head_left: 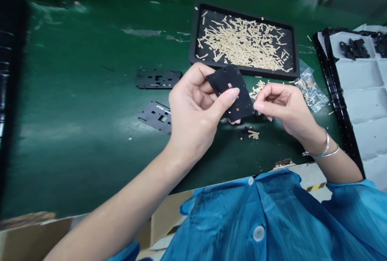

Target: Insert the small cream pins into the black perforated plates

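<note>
My left hand is closed around a thin black plastic plate, with the thumb pressed on its face. Small holes and a few tan spots show on the plate, which is tilted above the table. At the plate's lower right corner, my right hand pinches thumb and forefinger together; what sits between the fingertips is too small to make out. Two similar black plates lie left of my left hand, one flat plate farther off and another plate nearer, partly hidden by the hand.
A black tray holding a heap of small tan strips stands behind my hands. Loose tan pieces and a clear plastic bag lie nearby. At right is a white divided tray with black parts. The green table ends before my body.
</note>
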The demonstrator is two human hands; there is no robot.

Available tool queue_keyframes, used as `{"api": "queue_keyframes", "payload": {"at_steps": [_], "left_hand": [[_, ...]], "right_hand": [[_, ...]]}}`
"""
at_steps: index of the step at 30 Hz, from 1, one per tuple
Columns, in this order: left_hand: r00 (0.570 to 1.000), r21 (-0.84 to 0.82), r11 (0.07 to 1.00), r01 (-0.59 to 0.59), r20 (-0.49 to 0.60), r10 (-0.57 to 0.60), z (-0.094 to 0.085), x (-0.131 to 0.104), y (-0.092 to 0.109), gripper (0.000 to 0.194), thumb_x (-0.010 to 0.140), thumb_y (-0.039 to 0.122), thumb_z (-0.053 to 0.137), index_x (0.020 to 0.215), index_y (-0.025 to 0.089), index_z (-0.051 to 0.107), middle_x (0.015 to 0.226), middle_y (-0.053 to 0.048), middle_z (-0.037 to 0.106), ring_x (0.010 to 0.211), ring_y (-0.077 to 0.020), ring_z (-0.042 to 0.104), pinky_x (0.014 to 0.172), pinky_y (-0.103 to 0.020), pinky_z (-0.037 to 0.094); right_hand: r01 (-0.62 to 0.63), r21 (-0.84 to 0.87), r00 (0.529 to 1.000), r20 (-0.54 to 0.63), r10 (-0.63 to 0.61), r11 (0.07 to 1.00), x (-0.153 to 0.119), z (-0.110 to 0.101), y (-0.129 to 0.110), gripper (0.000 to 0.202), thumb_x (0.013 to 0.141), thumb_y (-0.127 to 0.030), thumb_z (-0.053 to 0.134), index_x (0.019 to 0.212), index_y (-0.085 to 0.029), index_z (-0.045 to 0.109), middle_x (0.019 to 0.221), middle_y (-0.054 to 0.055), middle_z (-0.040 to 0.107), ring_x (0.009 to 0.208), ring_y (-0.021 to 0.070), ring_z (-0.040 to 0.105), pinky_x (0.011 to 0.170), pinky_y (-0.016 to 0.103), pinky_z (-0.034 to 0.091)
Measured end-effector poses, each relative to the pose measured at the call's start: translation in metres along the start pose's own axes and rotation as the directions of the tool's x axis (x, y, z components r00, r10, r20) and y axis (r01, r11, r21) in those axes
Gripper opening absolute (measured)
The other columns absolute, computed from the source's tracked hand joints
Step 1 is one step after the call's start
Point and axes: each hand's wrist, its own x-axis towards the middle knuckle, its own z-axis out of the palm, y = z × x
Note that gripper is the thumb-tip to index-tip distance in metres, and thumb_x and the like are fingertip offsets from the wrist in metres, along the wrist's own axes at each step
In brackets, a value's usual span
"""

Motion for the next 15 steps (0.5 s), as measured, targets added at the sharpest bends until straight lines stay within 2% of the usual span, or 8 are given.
{"api": "queue_keyframes", "payload": {"at_steps": [4, 8, 12, 15], "left_hand": [[0.997, 0.011, 0.998, 0.065, 0.029, -0.065, -0.0003, 0.0, 0.0015, 0.033, 0.065, 0.032, 0.086, 0.072, 0.02, 0.056, 0.067, 0.004, 0.058, 0.054, -0.0077, 0.054, 0.047, -0.022, 0.051], [0.992, 0.02, 0.992, 0.123, 0.018, -0.124, 0.0001, -0.0007, 0.0035, 0.032, 0.064, 0.036, 0.086, 0.072, 0.023, 0.058, 0.069, 0.004, 0.059, 0.058, -0.0098, 0.056, 0.052, -0.025, 0.052], [0.991, 0.006, 0.991, 0.131, 0.0, -0.131, 0.0013, -0.0005, 0.0061, 0.032, 0.062, 0.035, 0.087, 0.071, 0.024, 0.059, 0.07, 0.004, 0.058, 0.06, -0.0097, 0.056, 0.056, -0.025, 0.053], [0.992, 0.007, 0.991, 0.13, 0.003, -0.13, 0.0014, -0.0003, 0.0069, 0.033, 0.061, 0.036, 0.088, 0.07, 0.024, 0.058, 0.068, 0.004, 0.056, 0.059, -0.0097, 0.055, 0.056, -0.025, 0.052]], "right_hand": [[-0.008, 0.022, 1.0, 0.02, 0.008, 1.0, -0.0002, -0.0001, 0.001, 0.032, 0.066, -0.039, 0.082, 0.064, -0.016, 0.06, 0.06, -0.004, 0.055, 0.054, 0.0066, 0.046, 0.051, 0.021, 0.04], [0.026, 0.05, 0.999, 0.029, -0.028, 0.998, -0.0012, -0.0013, 0.0041, 0.03, 0.068, -0.038, 0.082, 0.068, -0.015, 0.061, 0.061, -0.004, 0.058, 0.055, 0.0065, 0.049, 0.049, 0.02, 0.04], [0.005, 0.105, 1.0, 0.03, -0.008, 0.994, -0.0007, -0.0033, 0.0047, 0.032, 0.074, -0.044, 0.075, 0.075, -0.016, 0.06, 0.06, -0.004, 0.058, 0.052, 0.006, 0.05, 0.045, 0.018, 0.037], [-0.029, 0.113, 0.997, 0.075, 0.021, 0.993, 0.0003, -0.0045, 0.0028, 0.036, 0.073, -0.048, 0.075, 0.073, -0.015, 0.06, 0.06, -0.004, 0.057, 0.05, 0.0053, 0.048, 0.044, 0.018, 0.036]]}}
